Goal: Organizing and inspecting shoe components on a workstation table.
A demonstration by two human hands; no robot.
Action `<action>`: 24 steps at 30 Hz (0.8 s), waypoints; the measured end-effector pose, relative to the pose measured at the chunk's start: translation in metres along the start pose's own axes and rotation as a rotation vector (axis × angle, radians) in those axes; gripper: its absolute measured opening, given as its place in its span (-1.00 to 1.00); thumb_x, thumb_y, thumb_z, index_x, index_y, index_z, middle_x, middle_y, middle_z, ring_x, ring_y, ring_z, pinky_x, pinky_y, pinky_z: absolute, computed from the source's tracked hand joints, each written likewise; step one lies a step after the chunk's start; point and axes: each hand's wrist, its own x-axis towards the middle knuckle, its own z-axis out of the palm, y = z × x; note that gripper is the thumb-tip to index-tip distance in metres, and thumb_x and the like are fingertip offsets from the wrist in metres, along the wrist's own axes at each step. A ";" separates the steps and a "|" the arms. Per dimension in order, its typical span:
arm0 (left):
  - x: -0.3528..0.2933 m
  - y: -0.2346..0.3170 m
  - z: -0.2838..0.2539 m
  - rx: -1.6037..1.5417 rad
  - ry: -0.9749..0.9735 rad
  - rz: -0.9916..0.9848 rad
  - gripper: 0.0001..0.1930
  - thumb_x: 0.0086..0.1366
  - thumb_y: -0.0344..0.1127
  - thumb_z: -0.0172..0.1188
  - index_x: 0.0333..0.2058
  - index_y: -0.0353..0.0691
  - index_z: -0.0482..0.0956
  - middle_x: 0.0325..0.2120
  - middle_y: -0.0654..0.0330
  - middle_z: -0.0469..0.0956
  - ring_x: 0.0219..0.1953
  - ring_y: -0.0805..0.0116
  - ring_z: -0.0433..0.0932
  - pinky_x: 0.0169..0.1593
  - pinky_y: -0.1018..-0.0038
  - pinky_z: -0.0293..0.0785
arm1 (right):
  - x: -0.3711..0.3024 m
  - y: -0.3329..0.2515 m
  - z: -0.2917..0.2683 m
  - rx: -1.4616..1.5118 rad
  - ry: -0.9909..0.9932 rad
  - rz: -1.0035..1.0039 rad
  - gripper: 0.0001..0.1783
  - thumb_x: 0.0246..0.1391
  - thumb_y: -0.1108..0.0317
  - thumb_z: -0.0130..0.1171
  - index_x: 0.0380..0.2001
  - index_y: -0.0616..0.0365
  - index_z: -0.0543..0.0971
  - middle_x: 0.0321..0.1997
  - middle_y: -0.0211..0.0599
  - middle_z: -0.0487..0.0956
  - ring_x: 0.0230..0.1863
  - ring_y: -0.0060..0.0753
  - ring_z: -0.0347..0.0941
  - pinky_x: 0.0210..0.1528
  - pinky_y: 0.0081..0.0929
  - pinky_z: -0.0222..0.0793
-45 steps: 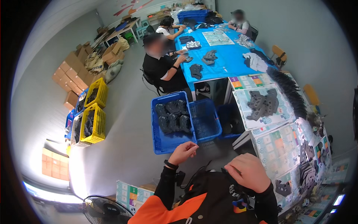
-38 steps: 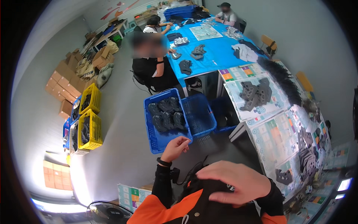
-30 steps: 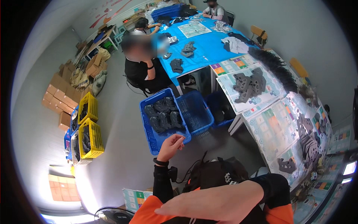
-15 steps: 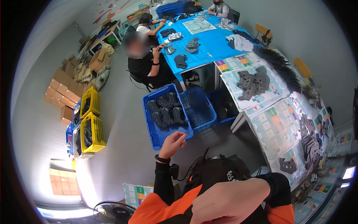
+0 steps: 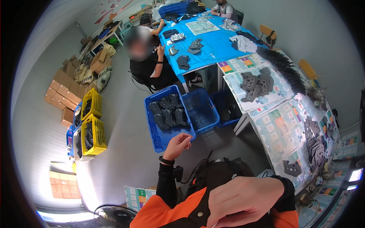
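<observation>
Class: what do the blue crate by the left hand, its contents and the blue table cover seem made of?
Blue crate: probably rigid plastic, slightly glossy, evenly coloured, thick-rimmed.
Black pieces: perhaps moulded plastic or rubber, dull, contoured; not certain.
Blue table cover: possibly plastic sheeting, smooth, faintly shiny.

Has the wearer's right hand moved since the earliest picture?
Yes, downward in the picture: the right hand went from mostly above to below the lone grey cutout piece at right.

Pale grey walls surround a grey floor.
</observation>
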 end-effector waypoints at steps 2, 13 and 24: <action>0.001 0.001 0.002 0.000 -0.013 0.003 -0.77 0.52 -0.27 0.14 -0.07 -0.32 0.62 -0.44 0.31 0.59 -0.40 0.58 0.54 -0.26 0.61 0.48 | -0.004 -0.002 0.001 -0.002 0.047 -0.004 -0.85 0.07 0.58 0.38 -0.28 0.20 0.65 -0.33 -0.22 0.64 -0.31 -0.11 0.58 -0.28 -0.34 0.48; 0.005 0.004 0.008 0.017 -0.032 -0.009 -0.78 0.53 -0.26 0.14 -0.06 -0.29 0.62 -0.43 0.32 0.59 -0.40 0.58 0.53 -0.25 0.60 0.48 | -0.012 -0.004 -0.003 0.043 0.003 0.094 -0.82 0.19 0.53 0.33 -0.13 0.17 0.67 -0.34 -0.34 0.59 -0.33 -0.25 0.56 -0.34 -0.38 0.46; 0.002 -0.012 0.003 -0.057 -0.024 -0.031 -0.77 0.51 -0.25 0.17 -0.06 -0.32 0.61 -0.45 0.32 0.60 -0.40 0.58 0.54 -0.25 0.60 0.47 | -0.012 -0.004 0.003 -0.015 0.073 0.037 -0.85 0.07 0.58 0.39 -0.28 0.19 0.66 -0.33 -0.23 0.65 -0.32 -0.11 0.58 -0.30 -0.35 0.46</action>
